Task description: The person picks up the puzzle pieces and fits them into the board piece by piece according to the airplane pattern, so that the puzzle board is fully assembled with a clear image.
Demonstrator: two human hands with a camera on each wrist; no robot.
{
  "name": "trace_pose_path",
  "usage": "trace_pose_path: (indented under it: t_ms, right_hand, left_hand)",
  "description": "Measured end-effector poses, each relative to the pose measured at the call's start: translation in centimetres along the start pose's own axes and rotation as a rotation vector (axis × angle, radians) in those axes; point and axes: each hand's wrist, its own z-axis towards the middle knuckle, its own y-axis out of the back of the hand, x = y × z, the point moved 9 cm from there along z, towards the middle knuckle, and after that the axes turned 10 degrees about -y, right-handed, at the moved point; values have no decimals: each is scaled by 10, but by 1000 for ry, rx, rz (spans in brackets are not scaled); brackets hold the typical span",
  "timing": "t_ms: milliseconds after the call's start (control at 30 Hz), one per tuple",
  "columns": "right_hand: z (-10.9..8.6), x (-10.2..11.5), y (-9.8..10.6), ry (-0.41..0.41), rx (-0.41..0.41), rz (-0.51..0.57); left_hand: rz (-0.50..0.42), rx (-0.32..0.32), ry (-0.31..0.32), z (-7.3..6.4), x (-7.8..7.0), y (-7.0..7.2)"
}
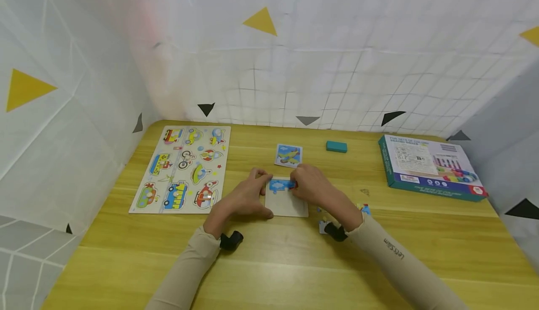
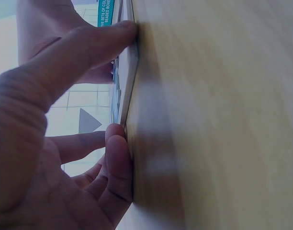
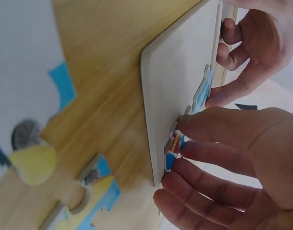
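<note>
A yellowish wood-grain desk (image 1: 252,277) meets white sheeting (image 1: 328,66) printed with yellow, black and grey triangles. On the right, a teal-edged box (image 1: 429,186) reads "FIVE SETS OF COL…"; the right sleeve (image 1: 408,263) says "Let's Slim". Between the hands lies a pale, squarish board (image 1: 286,205), blue pieces (image 1: 276,185) along its far edge. The left hand (image 1: 247,195) grips its left side; the right hand (image 1: 312,186) pinches a red-and-blue puzzle piece (image 3: 174,145) at the far right.

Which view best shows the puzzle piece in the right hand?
Right wrist: the puzzle piece shows close up, red and blue, in the right hand. The head view shows a sliver, the hand covering most; in the left wrist view I cannot discern it.
</note>
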Motion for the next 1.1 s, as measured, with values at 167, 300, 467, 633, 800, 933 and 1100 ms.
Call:
trace_pose_path:
  t_ms: [167,300,467,633,800,933,1100]
  right_hand:
    - [1,-1,0,-2,1,12]
    - [3,-3,-1,-11,-1,24]
    - [1,-2,-2,-3,-14,2]
    - [-3,2,0,15,-43,10]
    - [-5,0,0,22,-39,24]
    - [-8,-3,0,6,-8,43]
    - [-14,-12,8,-12,18,55]
  left_hand:
    - [-4,-1,2,0,1,0]
    - [-3,-7,-2,0,1,1]
    - [-4,-4,-3,0,2,0]
    - [-7,-3,-4,1,1,0]
    - [2,6,-3,1,1,-2]
    - [-1,1,-5,0,0,-1]
    - [2,4,-1,0,0,0]
